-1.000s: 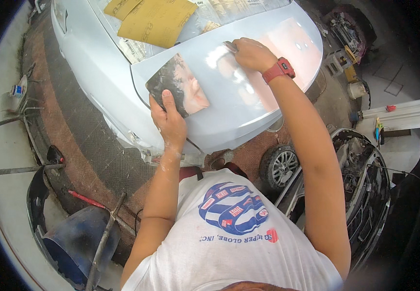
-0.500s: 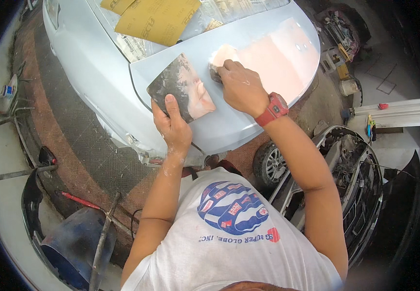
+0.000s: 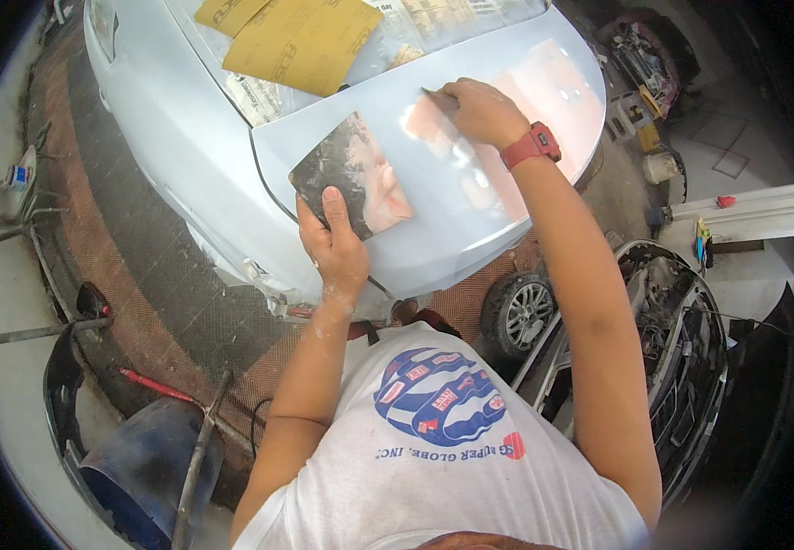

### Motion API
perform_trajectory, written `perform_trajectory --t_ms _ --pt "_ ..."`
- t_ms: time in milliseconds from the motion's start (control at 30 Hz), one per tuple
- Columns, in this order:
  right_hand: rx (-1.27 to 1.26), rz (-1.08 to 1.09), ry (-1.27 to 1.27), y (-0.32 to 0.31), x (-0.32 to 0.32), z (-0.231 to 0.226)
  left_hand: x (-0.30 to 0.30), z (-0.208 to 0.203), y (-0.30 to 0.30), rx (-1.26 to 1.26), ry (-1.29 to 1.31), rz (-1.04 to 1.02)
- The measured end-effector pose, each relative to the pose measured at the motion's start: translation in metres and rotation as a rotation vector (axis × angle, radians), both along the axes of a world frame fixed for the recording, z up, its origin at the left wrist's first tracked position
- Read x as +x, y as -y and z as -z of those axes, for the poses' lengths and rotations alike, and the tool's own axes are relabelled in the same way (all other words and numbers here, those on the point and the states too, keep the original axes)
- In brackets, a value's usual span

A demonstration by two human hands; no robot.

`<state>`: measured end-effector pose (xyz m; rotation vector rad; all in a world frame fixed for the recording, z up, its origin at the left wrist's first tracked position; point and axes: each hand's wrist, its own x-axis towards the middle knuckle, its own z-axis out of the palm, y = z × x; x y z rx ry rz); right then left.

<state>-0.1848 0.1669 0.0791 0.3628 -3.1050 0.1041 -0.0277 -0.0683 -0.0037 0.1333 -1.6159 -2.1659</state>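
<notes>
In a cluttered workshop, a pale car panel bears pinkish filler, mostly toward its right edge. Tan paper sheets lie on newspaper beyond its upper edge. Over its left part, the left hand grasps a dark board by the near edge, probably leaving the paste reachable. The right hand pinches a thin spreader near the upper edge.

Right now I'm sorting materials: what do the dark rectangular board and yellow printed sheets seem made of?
Dark rectangular board: possibly plastic or metal, dull; thin and flat beneath pinkish smears. Yellow printed sheets: probably paper, matte; thin, lying flat.
</notes>
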Motion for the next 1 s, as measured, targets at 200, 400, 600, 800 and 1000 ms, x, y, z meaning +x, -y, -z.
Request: perform_trajectory --t_ms 200,400,600,800,1000 --pt "-0.006 -0.139 -0.047 0.036 0.068 -0.001 0.002 -0.006 0.001 -0.019 -0.005 -0.012" --pt "-0.047 -0.200 -0.065 0.023 0.090 -0.009 0.000 -0.007 0.001 0.025 -0.035 0.013" --pt "-0.015 0.027 -0.128 -0.019 0.017 -0.019 0.000 -0.004 0.001 -0.002 -0.038 0.038" --pt "-0.023 -0.006 -0.069 -0.004 -0.005 0.000 -0.001 0.000 0.001 -0.022 -0.051 0.011" --pt "0.010 -0.179 -0.047 0.021 0.049 -0.009 0.000 -0.002 -0.001 -0.010 -0.032 -0.010"
